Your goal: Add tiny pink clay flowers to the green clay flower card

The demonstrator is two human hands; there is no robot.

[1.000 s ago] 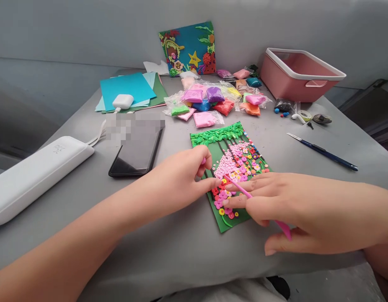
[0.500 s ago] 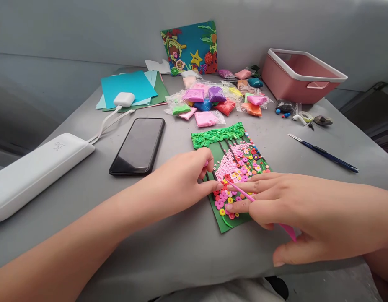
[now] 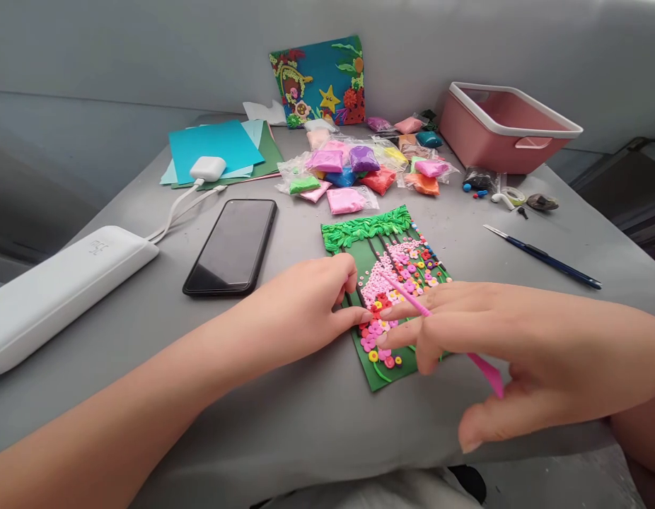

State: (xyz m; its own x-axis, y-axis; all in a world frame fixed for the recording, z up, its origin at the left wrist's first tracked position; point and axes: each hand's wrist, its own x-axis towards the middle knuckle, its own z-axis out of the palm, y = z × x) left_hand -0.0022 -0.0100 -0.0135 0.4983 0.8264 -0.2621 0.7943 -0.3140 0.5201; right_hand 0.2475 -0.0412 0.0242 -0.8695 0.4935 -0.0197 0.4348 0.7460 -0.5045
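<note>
Steadying is best done lightly on the flowered card (image 3: 379, 284) lying on the table (image 3: 300, 233), the pink tool (image 3: 409, 298) held between fingers of the right hand (image 3: 491, 332), the left hand (image 3: 320, 293) curled, contents unclear.

A gray tabletop (image 3: 444, 223) forms a small craft corner — packets of brightly colored modeling material (image 3: 327, 162) heaped beside sheets of colored paper (image 3: 216, 145), with a flower-covered relief picture (image 3: 378, 288) toward the front and a sea-themed picture (image 3: 320, 81) upright at the back. A phone (image 3: 232, 247) and a white power bank (image 3: 78, 293) share the surface, suggesting a personal, homelike spot — though whether the room belongs to a house cannot be told.
</note>
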